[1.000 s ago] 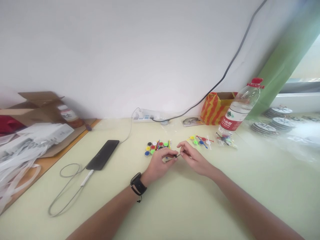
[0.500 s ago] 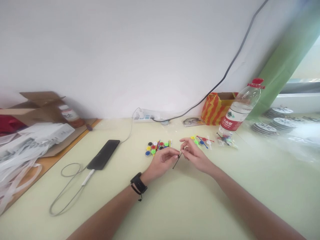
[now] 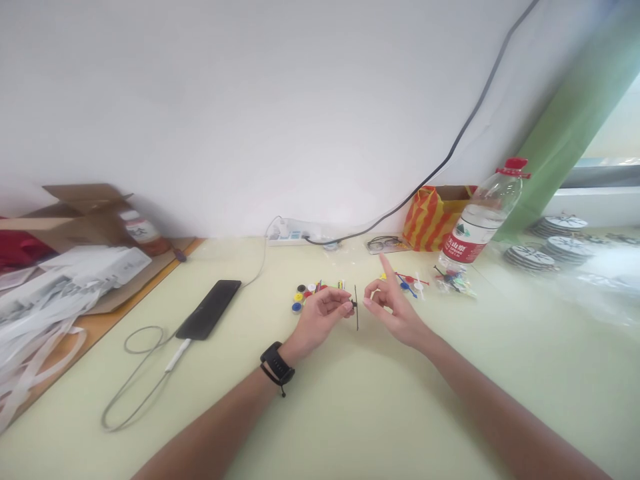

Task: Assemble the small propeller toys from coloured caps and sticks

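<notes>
A thin black stick-like piece (image 3: 357,313) stands nearly upright between my hands, its middle pinched by the thumb and fingers of my left hand (image 3: 320,318). My right hand (image 3: 395,313) is just right of the piece, index finger pointing up and the other fingers curled near the thumb; whether it holds something small cannot be made out. Behind my left hand lie small round pieces in several colours, among them a blue one (image 3: 297,307) and a yellow one (image 3: 299,297). Past my right hand are a blue arrow-like piece (image 3: 409,288) and a white one (image 3: 419,287).
A black phone (image 3: 209,310) with a cable lies left. A power strip (image 3: 287,235) is by the wall. At right stand a striped bag (image 3: 425,217), a water bottle (image 3: 477,220) and stacked discs (image 3: 530,257). Plastic-wrapped items (image 3: 90,273) and a cardboard box (image 3: 85,200) are far left.
The black piece has turned from slanted to nearly upright. My right hand has drawn slightly away from it, and its index finger has straightened upward.
</notes>
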`<state>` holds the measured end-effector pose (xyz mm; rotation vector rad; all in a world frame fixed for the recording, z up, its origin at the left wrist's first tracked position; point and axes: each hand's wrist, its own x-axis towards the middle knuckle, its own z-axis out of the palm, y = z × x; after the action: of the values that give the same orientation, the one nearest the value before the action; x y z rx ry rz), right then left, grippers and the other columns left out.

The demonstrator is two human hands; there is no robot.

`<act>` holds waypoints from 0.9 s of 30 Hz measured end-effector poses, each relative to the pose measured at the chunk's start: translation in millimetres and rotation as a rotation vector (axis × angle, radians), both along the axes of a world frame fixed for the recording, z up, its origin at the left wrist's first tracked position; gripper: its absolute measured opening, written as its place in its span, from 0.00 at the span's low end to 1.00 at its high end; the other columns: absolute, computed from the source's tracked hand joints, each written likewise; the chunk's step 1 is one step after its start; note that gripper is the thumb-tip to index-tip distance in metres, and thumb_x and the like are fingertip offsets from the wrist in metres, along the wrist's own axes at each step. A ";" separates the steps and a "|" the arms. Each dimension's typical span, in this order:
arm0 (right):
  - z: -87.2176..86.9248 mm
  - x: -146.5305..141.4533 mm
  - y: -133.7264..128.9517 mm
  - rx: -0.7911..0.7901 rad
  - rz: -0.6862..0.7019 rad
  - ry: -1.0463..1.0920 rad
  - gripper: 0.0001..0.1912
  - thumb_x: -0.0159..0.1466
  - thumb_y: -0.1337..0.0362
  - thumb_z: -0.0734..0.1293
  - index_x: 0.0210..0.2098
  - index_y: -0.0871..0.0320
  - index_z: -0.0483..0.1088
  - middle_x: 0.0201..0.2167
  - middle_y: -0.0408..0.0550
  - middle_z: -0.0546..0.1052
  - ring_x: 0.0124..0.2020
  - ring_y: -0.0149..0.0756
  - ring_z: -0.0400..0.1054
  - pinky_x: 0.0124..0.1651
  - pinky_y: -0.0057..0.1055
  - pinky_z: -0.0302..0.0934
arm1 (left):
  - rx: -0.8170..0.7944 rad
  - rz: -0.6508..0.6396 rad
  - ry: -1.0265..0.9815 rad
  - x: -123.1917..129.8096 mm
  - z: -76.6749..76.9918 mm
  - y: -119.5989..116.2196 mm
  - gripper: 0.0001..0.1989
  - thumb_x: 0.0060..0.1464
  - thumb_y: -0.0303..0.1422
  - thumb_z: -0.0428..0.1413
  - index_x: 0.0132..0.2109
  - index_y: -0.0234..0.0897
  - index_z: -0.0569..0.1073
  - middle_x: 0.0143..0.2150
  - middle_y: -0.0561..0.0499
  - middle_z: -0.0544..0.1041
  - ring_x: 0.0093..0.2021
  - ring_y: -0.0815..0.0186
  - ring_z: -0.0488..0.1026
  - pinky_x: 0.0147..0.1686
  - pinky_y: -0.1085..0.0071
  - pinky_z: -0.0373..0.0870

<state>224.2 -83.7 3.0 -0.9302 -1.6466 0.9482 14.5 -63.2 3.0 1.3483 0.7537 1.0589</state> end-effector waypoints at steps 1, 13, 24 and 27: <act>-1.3 -0.8 0.0 0.010 -0.025 0.018 0.36 0.69 0.55 0.67 0.72 0.42 0.49 0.43 0.43 0.69 0.28 0.30 0.62 0.33 0.32 0.61 | 0.001 -0.001 -0.004 0.4 0.0 -0.2 0.16 0.54 0.39 0.69 0.45 0.34 0.79 0.38 0.48 0.80 0.39 0.64 0.79 0.46 0.63 0.78; 7.0 3.7 4.1 -0.167 0.075 0.027 0.27 0.71 0.49 0.64 0.20 0.55 0.59 0.19 0.40 0.60 0.23 0.31 0.51 0.28 0.33 0.46 | 0.005 -0.001 -0.031 0.0 -2.1 0.6 0.15 0.55 0.38 0.69 0.44 0.34 0.78 0.38 0.48 0.79 0.39 0.64 0.79 0.46 0.64 0.79; -1.2 -3.7 3.2 -0.220 0.180 -0.170 0.24 0.72 0.44 0.59 0.30 0.56 0.66 0.26 0.42 0.68 0.28 0.33 0.60 0.31 0.31 0.54 | 0.096 0.057 0.094 -0.1 -2.0 -1.8 0.14 0.54 0.38 0.69 0.44 0.36 0.78 0.39 0.47 0.80 0.40 0.64 0.79 0.45 0.66 0.77; -3.0 -3.9 2.8 -0.190 0.149 -0.174 0.22 0.72 0.45 0.60 0.32 0.55 0.64 0.26 0.41 0.67 0.28 0.32 0.59 0.31 0.30 0.54 | 0.106 0.053 0.079 -0.3 -3.2 -1.6 0.14 0.54 0.38 0.69 0.43 0.36 0.78 0.40 0.47 0.80 0.42 0.63 0.79 0.47 0.65 0.77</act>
<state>220.4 -80.9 0.0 -1.0533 -1.8150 1.1683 14.3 -64.8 -0.2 1.4748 0.8051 1.1056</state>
